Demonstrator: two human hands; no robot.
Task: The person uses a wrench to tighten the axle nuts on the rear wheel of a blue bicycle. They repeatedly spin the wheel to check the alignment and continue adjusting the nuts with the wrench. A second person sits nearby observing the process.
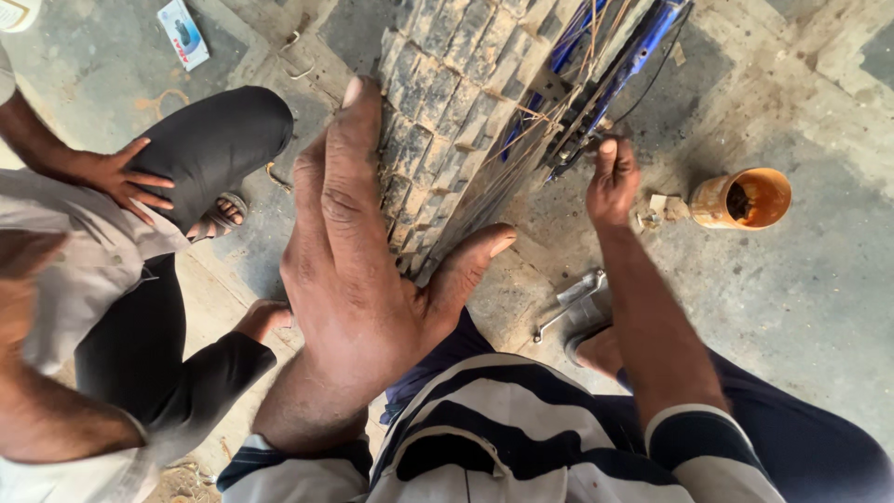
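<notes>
Knobbly tyre (447,121) under spread left hand (358,270), right hand (612,182) pinching spokes (549,121); orange tin (742,198), spanner (570,303) nearby.

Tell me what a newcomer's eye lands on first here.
The left hand fills the centre, spread flat over a knobby tyre. To the right, the right hand reaches to the spokes by the blue frame. An orange tin stands on the floor at far right.

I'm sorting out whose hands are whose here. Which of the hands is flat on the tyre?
The left hand, the large one mid-frame, palm on the knobbly tyre. The right hand is at the blue frame; another person's hand rests on a knee.
</notes>
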